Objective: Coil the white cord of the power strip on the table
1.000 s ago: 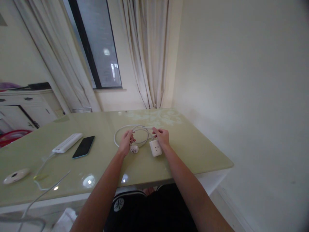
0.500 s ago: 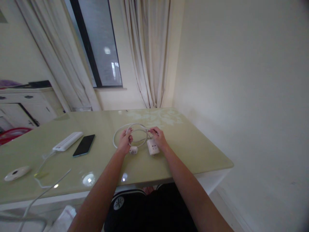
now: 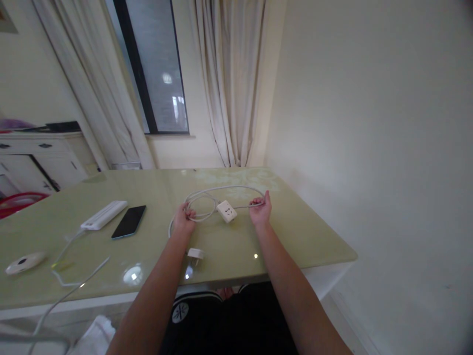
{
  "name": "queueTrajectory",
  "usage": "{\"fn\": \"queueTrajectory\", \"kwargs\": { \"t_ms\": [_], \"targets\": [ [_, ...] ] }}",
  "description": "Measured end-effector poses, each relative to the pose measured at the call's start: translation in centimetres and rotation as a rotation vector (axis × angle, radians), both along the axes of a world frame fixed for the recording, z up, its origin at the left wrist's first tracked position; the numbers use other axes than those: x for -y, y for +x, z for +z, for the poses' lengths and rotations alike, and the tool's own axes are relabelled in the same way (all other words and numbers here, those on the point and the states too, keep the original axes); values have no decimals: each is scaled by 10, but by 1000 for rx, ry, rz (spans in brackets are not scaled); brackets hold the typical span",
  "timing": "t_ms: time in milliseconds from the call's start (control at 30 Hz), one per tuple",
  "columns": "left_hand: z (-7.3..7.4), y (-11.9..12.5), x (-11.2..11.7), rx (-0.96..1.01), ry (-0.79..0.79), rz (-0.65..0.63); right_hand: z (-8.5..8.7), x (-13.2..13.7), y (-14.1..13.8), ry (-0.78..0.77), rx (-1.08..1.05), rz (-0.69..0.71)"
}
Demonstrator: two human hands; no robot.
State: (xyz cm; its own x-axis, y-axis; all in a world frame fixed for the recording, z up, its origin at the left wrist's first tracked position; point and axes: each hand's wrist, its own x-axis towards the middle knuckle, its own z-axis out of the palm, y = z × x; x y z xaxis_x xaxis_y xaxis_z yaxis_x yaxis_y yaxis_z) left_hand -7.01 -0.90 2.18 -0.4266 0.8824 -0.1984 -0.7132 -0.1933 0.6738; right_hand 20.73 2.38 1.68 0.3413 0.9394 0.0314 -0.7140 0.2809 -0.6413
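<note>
A white extension cord lies on the pale green glass table (image 3: pixel 295 231). My left hand (image 3: pixel 183 217) is closed on a loop of the white cable (image 3: pixel 201 199). My right hand (image 3: pixel 260 209) is closed on the cable further along, to the right. The small white socket block (image 3: pixel 226 211) hangs on the cable between the two hands, just above the table. The white plug (image 3: pixel 195 254) lies near the table's front edge, beside my left forearm.
A white power strip (image 3: pixel 104 215) and a black phone (image 3: pixel 129 222) lie to the left. A white round device (image 3: pixel 25 263) and loose thin wires (image 3: pixel 70 286) sit at the far left. A wall runs along the table's right side; curtains and a window stand behind.
My hands have moved apart, stretching the cable. The socket block has moved up and away from my right hand. The plug has slid toward the table's front edge.
</note>
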Motion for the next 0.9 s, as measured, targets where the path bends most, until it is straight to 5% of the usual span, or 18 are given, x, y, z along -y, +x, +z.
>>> {"fn": "queueTrajectory", "kwargs": {
  "t_ms": [167,267,533,900],
  "targets": [
    [4,3,5,-15,78,-3,-6,-6,4,-152,691,-423],
    [7,8,8,-63,139,28,1,4,4,-152,869,-567],
    [14,24,20,-432,312,-81,11,46,-44,394,1758,-597],
    [20,26,33,-538,301,-475,16,42,-30,345,1756,-605]
  ]
}}
